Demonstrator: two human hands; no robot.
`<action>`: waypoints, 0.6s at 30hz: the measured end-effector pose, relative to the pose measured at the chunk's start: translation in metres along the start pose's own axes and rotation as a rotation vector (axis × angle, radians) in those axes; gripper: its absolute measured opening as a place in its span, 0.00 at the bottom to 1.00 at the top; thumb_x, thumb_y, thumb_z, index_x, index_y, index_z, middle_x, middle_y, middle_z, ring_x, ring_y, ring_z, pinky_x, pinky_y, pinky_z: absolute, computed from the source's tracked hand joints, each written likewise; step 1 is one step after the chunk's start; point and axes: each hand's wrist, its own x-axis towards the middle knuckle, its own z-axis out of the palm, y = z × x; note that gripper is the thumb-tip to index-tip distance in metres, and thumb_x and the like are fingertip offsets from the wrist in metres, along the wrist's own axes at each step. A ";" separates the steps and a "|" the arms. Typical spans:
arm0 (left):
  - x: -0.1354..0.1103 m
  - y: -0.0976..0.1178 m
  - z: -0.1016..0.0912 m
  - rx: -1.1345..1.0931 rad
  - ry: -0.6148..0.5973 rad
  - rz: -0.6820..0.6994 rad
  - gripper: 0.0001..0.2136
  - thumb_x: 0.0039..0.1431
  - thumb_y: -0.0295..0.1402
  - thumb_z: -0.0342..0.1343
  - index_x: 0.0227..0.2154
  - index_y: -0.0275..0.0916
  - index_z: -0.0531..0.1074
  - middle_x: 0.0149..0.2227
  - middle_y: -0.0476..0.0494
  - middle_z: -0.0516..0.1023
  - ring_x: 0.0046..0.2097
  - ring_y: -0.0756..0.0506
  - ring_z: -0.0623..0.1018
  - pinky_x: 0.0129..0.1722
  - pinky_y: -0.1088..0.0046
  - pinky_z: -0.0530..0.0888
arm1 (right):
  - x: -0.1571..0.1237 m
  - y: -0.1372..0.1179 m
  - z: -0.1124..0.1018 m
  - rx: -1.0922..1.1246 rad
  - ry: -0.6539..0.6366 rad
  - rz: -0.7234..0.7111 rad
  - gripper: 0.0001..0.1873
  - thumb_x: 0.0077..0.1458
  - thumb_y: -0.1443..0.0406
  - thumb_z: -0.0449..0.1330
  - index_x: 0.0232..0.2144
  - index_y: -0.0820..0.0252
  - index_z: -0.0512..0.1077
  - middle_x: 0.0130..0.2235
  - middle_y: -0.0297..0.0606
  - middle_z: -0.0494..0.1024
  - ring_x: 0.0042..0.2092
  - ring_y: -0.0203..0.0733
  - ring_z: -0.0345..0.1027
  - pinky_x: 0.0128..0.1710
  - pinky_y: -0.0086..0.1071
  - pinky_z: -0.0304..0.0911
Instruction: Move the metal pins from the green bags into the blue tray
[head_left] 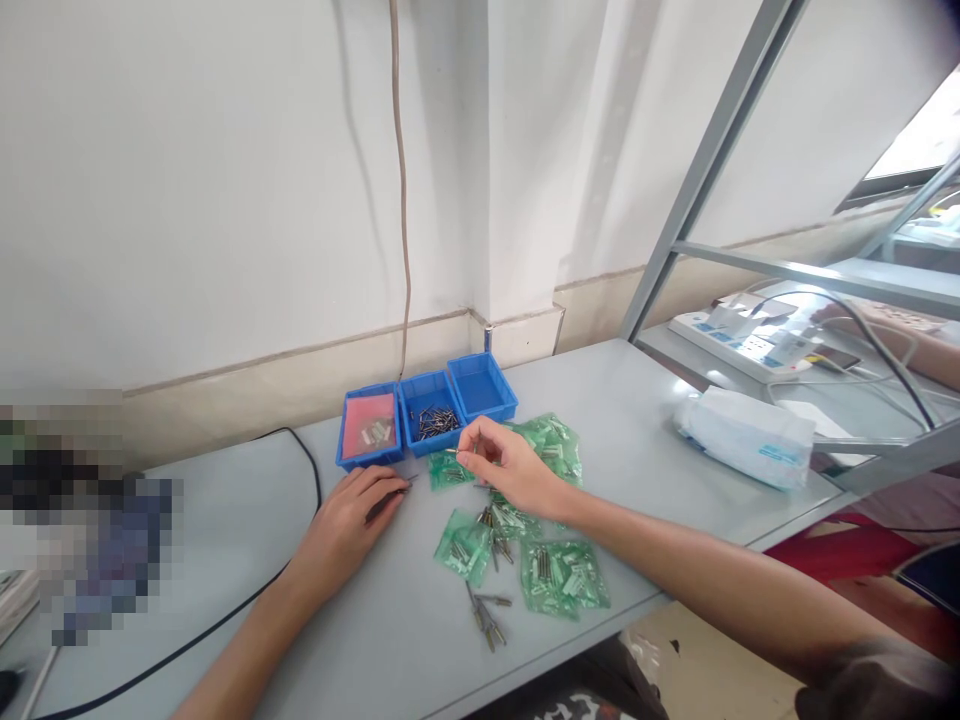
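Note:
My left hand (352,520) rests low over the table, thumb and fingers closed on a thin metal pin (410,482) whose end pokes out. To its right, my right hand (511,468) hovers in a pinch, with a small slim metal pin (451,451) at its fingertips. Just behind the hands stands a blue bin of dark metal pins (437,422). Green plastic bags of small metal parts (566,580) lie under and around my right hand; another green bag (463,543) sits nearer. Loose metal pins with thicker brassy ends (487,618) are scattered at the front.
Another blue bin (370,460) holds a pink sheet and a clear bag of parts; a third blue bin (481,388) stands right. A black cable (319,470) crosses the left side. At right are a white soft pack (746,437), a metal shelf frame (712,150) and another person's arm (900,345).

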 end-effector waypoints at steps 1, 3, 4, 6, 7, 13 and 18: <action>0.000 0.000 0.000 0.000 0.000 0.000 0.11 0.75 0.38 0.52 0.51 0.46 0.78 0.52 0.43 0.80 0.52 0.42 0.79 0.54 0.61 0.77 | -0.001 0.000 0.000 -0.078 0.004 -0.049 0.11 0.67 0.55 0.63 0.39 0.56 0.72 0.34 0.32 0.71 0.32 0.37 0.64 0.34 0.33 0.60; 0.000 -0.001 0.001 -0.002 -0.002 0.006 0.11 0.75 0.37 0.52 0.51 0.46 0.77 0.52 0.43 0.80 0.52 0.42 0.78 0.55 0.61 0.76 | -0.002 0.001 0.001 -0.179 -0.008 -0.126 0.08 0.67 0.58 0.63 0.38 0.56 0.74 0.39 0.34 0.72 0.34 0.37 0.66 0.38 0.33 0.62; 0.000 -0.001 0.001 -0.003 -0.004 0.009 0.11 0.75 0.37 0.52 0.51 0.46 0.77 0.52 0.43 0.79 0.52 0.42 0.78 0.55 0.61 0.76 | -0.003 0.002 0.001 -0.206 -0.022 -0.150 0.07 0.67 0.59 0.64 0.38 0.55 0.75 0.41 0.35 0.72 0.34 0.37 0.66 0.38 0.34 0.63; 0.000 -0.001 0.001 -0.005 -0.007 0.012 0.11 0.75 0.37 0.52 0.52 0.46 0.77 0.52 0.43 0.79 0.52 0.42 0.78 0.55 0.60 0.76 | -0.003 0.006 0.001 -0.246 -0.044 -0.178 0.06 0.68 0.60 0.63 0.38 0.55 0.76 0.42 0.36 0.72 0.33 0.36 0.65 0.38 0.34 0.64; 0.000 -0.001 0.001 -0.006 -0.006 0.014 0.11 0.75 0.37 0.52 0.52 0.46 0.77 0.52 0.42 0.79 0.52 0.42 0.78 0.55 0.60 0.76 | -0.003 0.007 0.001 -0.268 -0.048 -0.190 0.06 0.68 0.60 0.63 0.38 0.55 0.76 0.42 0.36 0.72 0.32 0.36 0.65 0.37 0.34 0.63; -0.001 -0.002 0.001 -0.015 0.005 0.013 0.11 0.75 0.37 0.52 0.52 0.47 0.77 0.52 0.43 0.80 0.52 0.42 0.78 0.55 0.61 0.76 | -0.002 0.007 0.001 -0.269 -0.048 -0.186 0.04 0.67 0.62 0.63 0.38 0.54 0.77 0.41 0.36 0.73 0.34 0.38 0.65 0.39 0.35 0.62; 0.000 -0.001 0.000 -0.005 -0.010 0.010 0.11 0.75 0.38 0.52 0.52 0.47 0.77 0.52 0.43 0.79 0.52 0.42 0.78 0.54 0.61 0.76 | 0.003 0.003 0.000 0.176 -0.070 0.106 0.14 0.59 0.54 0.71 0.37 0.56 0.75 0.34 0.32 0.72 0.30 0.36 0.59 0.32 0.32 0.56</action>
